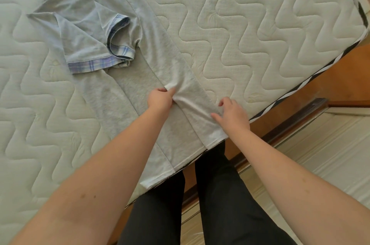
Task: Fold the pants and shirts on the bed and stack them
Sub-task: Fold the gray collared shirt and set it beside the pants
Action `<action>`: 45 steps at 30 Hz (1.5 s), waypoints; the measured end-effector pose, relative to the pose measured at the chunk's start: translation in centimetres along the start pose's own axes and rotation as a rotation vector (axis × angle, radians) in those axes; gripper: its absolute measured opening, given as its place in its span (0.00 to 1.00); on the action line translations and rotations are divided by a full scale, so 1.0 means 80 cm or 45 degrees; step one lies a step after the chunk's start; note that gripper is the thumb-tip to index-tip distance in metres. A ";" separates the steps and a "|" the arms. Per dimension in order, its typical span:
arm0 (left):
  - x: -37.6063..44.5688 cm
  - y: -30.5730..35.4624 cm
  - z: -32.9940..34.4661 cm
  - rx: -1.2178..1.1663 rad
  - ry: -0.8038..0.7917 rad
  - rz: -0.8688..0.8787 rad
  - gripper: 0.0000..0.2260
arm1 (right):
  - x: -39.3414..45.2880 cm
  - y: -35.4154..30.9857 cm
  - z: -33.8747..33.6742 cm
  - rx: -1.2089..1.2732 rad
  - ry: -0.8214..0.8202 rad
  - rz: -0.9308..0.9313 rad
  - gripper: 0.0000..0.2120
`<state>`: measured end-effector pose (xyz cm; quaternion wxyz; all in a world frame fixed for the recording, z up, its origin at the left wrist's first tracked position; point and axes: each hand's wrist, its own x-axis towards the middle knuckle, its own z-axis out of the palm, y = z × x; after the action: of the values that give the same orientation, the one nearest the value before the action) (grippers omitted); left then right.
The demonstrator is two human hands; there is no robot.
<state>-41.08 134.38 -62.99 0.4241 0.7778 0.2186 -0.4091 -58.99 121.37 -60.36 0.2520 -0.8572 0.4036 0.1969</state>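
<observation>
A bedroom in someone's home.

A bare mattress (260, 24) fills most of what I see, quilted in a wavy zigzag stitch with no sheet over it, and a black-and-white striped edging runs along its side. It sits on a warm orange-brown wooden bed frame (340, 68). A grey shirt (140, 48) with plaid-trimmed sleeves lies spread across the mattress, household laundry rather than stock on display. Beside the bed the pale floor (320, 154) shows, with a dark strip of trim running along the frame. The person stands at the bed's edge in dark trousers (220, 204), bare-armed, dressed for home.
</observation>
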 end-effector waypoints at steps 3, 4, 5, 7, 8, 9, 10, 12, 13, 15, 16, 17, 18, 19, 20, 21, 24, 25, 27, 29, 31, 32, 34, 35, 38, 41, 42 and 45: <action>0.005 0.017 -0.006 -0.241 0.025 0.010 0.03 | 0.017 -0.034 -0.006 0.142 0.017 -0.158 0.17; 0.007 0.025 -0.008 -0.368 0.011 -0.011 0.02 | 0.023 -0.046 -0.008 0.187 0.021 -0.191 0.18; 0.011 0.033 -0.010 -0.481 0.003 -0.046 0.07 | 0.029 -0.058 -0.009 0.230 0.026 -0.212 0.18; 0.020 0.049 -0.015 -0.628 -0.013 -0.071 0.14 | 0.042 -0.079 -0.012 0.292 0.032 -0.226 0.20; 0.025 0.058 -0.017 -0.670 -0.022 -0.063 0.12 | 0.049 -0.087 -0.013 0.311 0.036 -0.227 0.20; 0.029 0.067 -0.019 -0.698 -0.032 -0.057 0.10 | 0.056 -0.095 -0.014 0.326 0.041 -0.229 0.21; 0.034 0.075 -0.020 -0.727 -0.034 -0.058 0.08 | 0.064 -0.101 -0.015 0.334 0.041 -0.233 0.21; 0.041 0.094 -0.023 -0.801 -0.035 -0.078 0.04 | 0.077 -0.113 -0.016 0.324 0.030 -0.263 0.21; 0.045 0.103 -0.025 -0.826 -0.031 -0.079 0.03 | 0.084 -0.118 -0.017 0.315 0.028 -0.285 0.22; 0.057 0.118 -0.030 -0.846 -0.006 -0.066 0.05 | 0.097 -0.127 -0.018 0.323 0.031 -0.306 0.22; 0.063 0.124 -0.032 -0.842 0.020 -0.061 0.09 | 0.103 -0.132 -0.019 0.345 0.035 -0.297 0.23; 0.067 0.130 -0.035 -0.834 0.053 -0.065 0.13 | 0.110 -0.136 -0.020 0.373 0.032 -0.278 0.24; 0.073 0.135 -0.039 -0.826 0.098 -0.069 0.15 | 0.118 -0.141 -0.022 0.402 0.023 -0.257 0.25; 0.079 0.140 -0.043 -0.811 0.141 -0.067 0.15 | 0.127 -0.145 -0.023 0.424 0.009 -0.240 0.25; 0.084 0.143 -0.045 -0.786 0.180 -0.056 0.15 | 0.133 -0.147 -0.025 0.439 -0.004 -0.222 0.25; 0.088 0.146 -0.048 -0.753 0.213 -0.046 0.15 | 0.142 -0.150 -0.027 0.441 -0.017 -0.204 0.24; 0.099 0.151 -0.057 -0.718 0.230 -0.042 0.17 | 0.168 -0.165 -0.035 0.419 -0.030 -0.142 0.23; 0.102 0.153 -0.059 -0.728 0.205 -0.049 0.18 | 0.176 -0.172 -0.037 0.418 -0.040 -0.127 0.23; 0.103 0.160 -0.063 -0.777 0.133 -0.037 0.20 | 0.191 -0.187 -0.042 0.430 -0.070 -0.131 0.23; 0.102 0.171 -0.067 -0.874 0.060 -0.005 0.19 | 0.203 -0.206 -0.045 0.447 -0.088 -0.165 0.23; 0.100 0.180 -0.068 -0.934 0.012 -0.003 0.16 | 0.213 -0.224 -0.048 0.442 -0.052 -0.202 0.24; 0.096 0.183 -0.069 -0.911 0.003 -0.024 0.13 | 0.218 -0.233 -0.049 0.435 -0.026 -0.220 0.24; 0.086 0.187 -0.073 -0.713 -0.005 -0.112 0.07 | 0.228 -0.251 -0.052 0.401 0.017 -0.259 0.24; 0.080 0.188 -0.077 -0.544 -0.023 -0.138 0.05 | 0.232 -0.260 -0.053 0.370 0.038 -0.281 0.23; 0.061 0.195 -0.100 -0.020 -0.118 -0.060 0.11 | 0.245 -0.286 -0.057 0.287 0.093 -0.345 0.22; 0.061 0.210 -0.127 0.224 -0.049 0.175 0.15 | 0.257 -0.308 -0.060 0.300 0.101 -0.425 0.18; 0.068 0.218 -0.136 0.286 0.045 0.308 0.16 | 0.262 -0.315 -0.060 0.324 0.088 -0.459 0.17; 0.103 0.239 -0.158 0.379 0.329 0.607 0.12 | 0.273 -0.332 -0.057 0.395 0.014 -0.544 0.15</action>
<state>-17.51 134.51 -56.71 0.3582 0.9064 0.0197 -0.2231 -24.34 120.26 -61.35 0.4140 -0.8753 0.2400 0.0702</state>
